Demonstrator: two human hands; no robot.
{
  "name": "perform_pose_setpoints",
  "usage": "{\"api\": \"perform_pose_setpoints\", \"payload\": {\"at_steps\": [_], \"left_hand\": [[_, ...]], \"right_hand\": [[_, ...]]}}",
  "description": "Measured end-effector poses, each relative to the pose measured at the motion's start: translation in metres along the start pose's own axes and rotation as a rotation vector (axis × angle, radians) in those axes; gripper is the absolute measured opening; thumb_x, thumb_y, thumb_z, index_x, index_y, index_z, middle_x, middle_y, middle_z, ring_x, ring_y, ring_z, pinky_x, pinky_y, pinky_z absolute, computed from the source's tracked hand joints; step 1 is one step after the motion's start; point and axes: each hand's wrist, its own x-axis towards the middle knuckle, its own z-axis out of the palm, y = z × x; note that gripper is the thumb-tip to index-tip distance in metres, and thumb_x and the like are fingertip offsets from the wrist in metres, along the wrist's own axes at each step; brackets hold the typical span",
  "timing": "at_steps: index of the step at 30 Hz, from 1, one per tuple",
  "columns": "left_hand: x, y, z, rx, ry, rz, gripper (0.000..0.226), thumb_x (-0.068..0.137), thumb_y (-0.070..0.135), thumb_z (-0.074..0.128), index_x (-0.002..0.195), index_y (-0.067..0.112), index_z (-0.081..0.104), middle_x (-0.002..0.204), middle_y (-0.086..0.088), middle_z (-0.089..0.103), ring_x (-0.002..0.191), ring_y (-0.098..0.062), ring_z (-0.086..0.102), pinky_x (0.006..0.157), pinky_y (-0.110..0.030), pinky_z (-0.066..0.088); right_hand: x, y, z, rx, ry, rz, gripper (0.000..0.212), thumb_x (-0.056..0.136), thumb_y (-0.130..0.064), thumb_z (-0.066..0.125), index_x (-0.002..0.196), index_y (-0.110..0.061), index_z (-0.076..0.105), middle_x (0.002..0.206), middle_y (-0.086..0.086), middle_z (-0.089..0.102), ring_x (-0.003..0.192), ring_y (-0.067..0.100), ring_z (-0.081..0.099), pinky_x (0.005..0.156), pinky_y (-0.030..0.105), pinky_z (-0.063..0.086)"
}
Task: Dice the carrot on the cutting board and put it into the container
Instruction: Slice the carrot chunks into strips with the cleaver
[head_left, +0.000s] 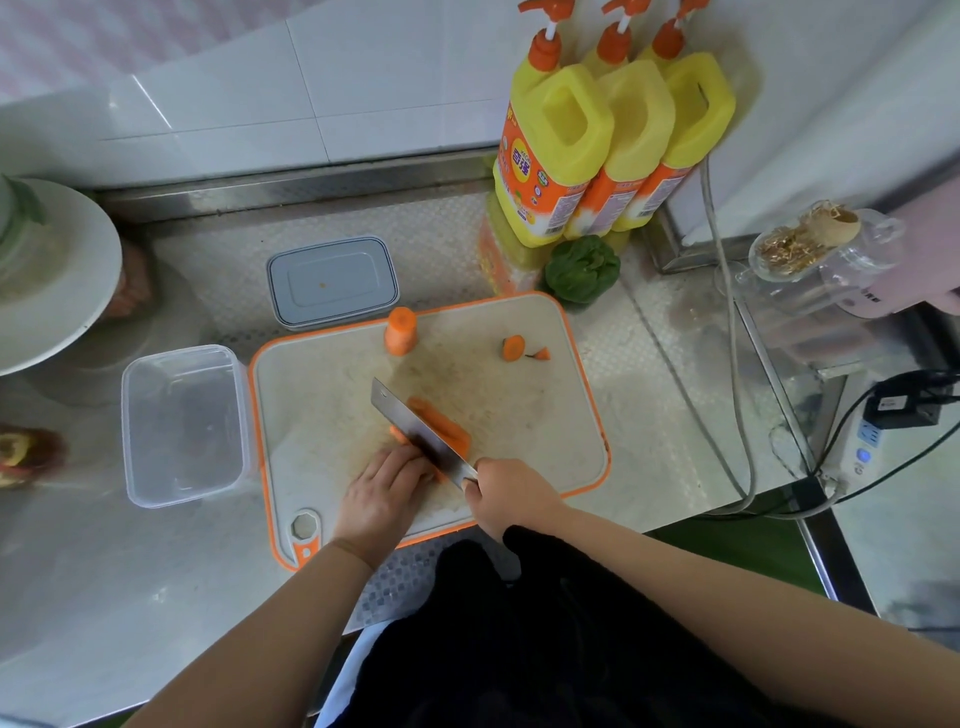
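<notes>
Steadying carrot strips under left hand, cleaver alongside

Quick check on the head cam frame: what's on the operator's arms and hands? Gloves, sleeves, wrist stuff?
No gloves: the left hand and right hand are both bare. No sleeves reach the forearms, which are uncovered up to the frame edge. The left wrist carries a thin brownish band, like a hair tie or cord. No watch or rings visible. Dark clothing covers the torso below.

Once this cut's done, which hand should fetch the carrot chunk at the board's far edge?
Left. The right hand grips the cleaver; the left hand only steadies carrot strips, on the chunk's side.
</notes>
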Motion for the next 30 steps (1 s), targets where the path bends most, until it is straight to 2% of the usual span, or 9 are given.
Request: {"api": "perform_pose_setpoints", "payload": {"at_steps": [5,9,14,18,22,26,30], "left_hand": [[0.001,0.001,-0.001,0.006,0.001,0.002,0.008,0.092,0.017,0.057,0.095,0.012,0.062,0.099,-0.007,0.064,0.090,-0.024,0.058,0.075,-0.030,0.048],[0.002,0.003,-0.003,0.014,0.005,0.000,0.018,0.093,0.017,0.055,0.088,0.007,0.068,0.097,-0.009,0.065,0.091,-0.024,0.057,0.077,-0.028,0.046],[0.003,0.003,-0.002,-0.002,0.024,0.013,0.011,0.094,0.017,0.055,0.091,0.010,0.063,0.096,-0.009,0.065,0.090,-0.024,0.057,0.077,-0.029,0.046],[0.000,0.002,-0.002,0.001,0.026,-0.018,0.018,0.095,0.018,0.052,0.088,0.008,0.065,0.094,-0.008,0.065,0.090,-0.024,0.057,0.076,-0.030,0.047],[-0.003,0.002,-0.003,0.001,0.026,-0.031,0.031,0.100,0.024,0.045,0.086,0.007,0.067,0.093,-0.008,0.065,0.089,-0.023,0.056,0.076,-0.029,0.045],[-0.003,0.002,-0.003,-0.018,0.026,-0.030,0.007,0.095,0.021,0.055,0.095,0.015,0.059,0.096,-0.006,0.065,0.090,-0.024,0.059,0.075,-0.031,0.049],[-0.002,0.002,-0.002,-0.023,0.032,-0.023,0.007,0.095,0.021,0.055,0.095,0.015,0.060,0.097,-0.006,0.066,0.090,-0.024,0.059,0.075,-0.033,0.051]], "right_hand": [[0.001,0.000,-0.001,-0.003,-0.014,-0.003,0.035,0.101,-0.031,0.036,0.106,-0.001,0.055,0.110,0.019,0.061,0.105,0.033,0.057,0.080,0.035,0.042],[0.000,0.000,-0.001,0.000,-0.021,0.003,0.035,0.101,-0.031,0.037,0.106,-0.001,0.055,0.109,0.018,0.062,0.103,0.032,0.058,0.079,0.034,0.042],[0.001,-0.002,-0.004,-0.006,-0.041,-0.006,0.027,0.101,-0.029,0.037,0.094,-0.007,0.051,0.109,0.020,0.062,0.103,0.034,0.057,0.072,0.031,0.035],[0.002,-0.007,-0.007,-0.029,-0.051,-0.031,0.033,0.101,-0.026,0.038,0.109,0.001,0.056,0.112,0.021,0.061,0.106,0.035,0.057,0.078,0.033,0.040],[-0.003,-0.012,-0.002,-0.049,-0.037,-0.056,0.031,0.101,-0.024,0.038,0.110,0.000,0.056,0.114,0.021,0.061,0.108,0.036,0.056,0.083,0.036,0.042],[-0.009,-0.014,0.006,-0.053,0.010,-0.012,0.025,0.099,-0.021,0.039,0.108,-0.004,0.056,0.109,0.017,0.062,0.103,0.035,0.059,0.073,0.034,0.042],[-0.010,-0.015,0.007,-0.054,0.030,-0.016,0.025,0.099,-0.021,0.039,0.109,-0.004,0.055,0.109,0.018,0.062,0.103,0.035,0.060,0.072,0.034,0.040]]}}
